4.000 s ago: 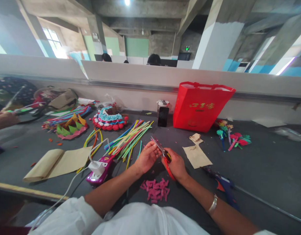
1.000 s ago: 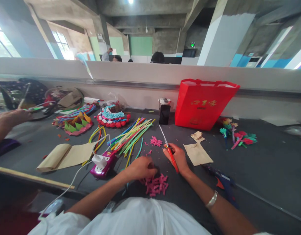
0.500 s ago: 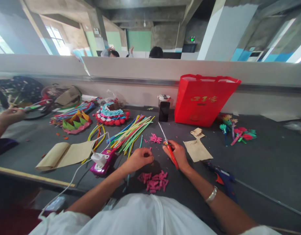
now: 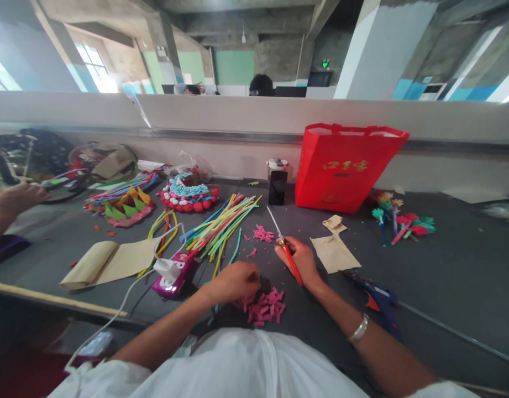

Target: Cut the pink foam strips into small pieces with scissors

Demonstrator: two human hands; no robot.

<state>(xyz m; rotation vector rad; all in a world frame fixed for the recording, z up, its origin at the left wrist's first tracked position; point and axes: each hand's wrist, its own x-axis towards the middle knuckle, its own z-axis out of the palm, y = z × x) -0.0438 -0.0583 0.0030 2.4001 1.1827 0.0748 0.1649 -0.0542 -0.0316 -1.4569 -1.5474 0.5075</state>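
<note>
My right hand (image 4: 299,260) grips red-handled scissors (image 4: 284,247), blades pointing up and away over the dark table. My left hand (image 4: 235,281) is curled, knuckles up, at the left edge of a heap of short pink cut pieces (image 4: 263,308) near my body; what its fingers hold is hidden. A smaller cluster of pink pieces (image 4: 262,234) lies farther out, left of the scissor blades. A bundle of coloured fuzzy sticks (image 4: 221,224) fans out beyond my left hand.
A purple glue gun with white cord (image 4: 173,272), brown paper sheets (image 4: 335,253), a blue glue gun (image 4: 376,301), a red bag (image 4: 349,166), a dark bottle (image 4: 276,182), craft flowers (image 4: 399,221) and a decorated cake model (image 4: 189,196). Another person's hand (image 4: 11,199) is at far left.
Four seconds ago both hands worked together at the scissors. Since then a small pink cluster appeared farther out; my left hand dropped to the pink heap, lifted briefly, and has returned to it.
</note>
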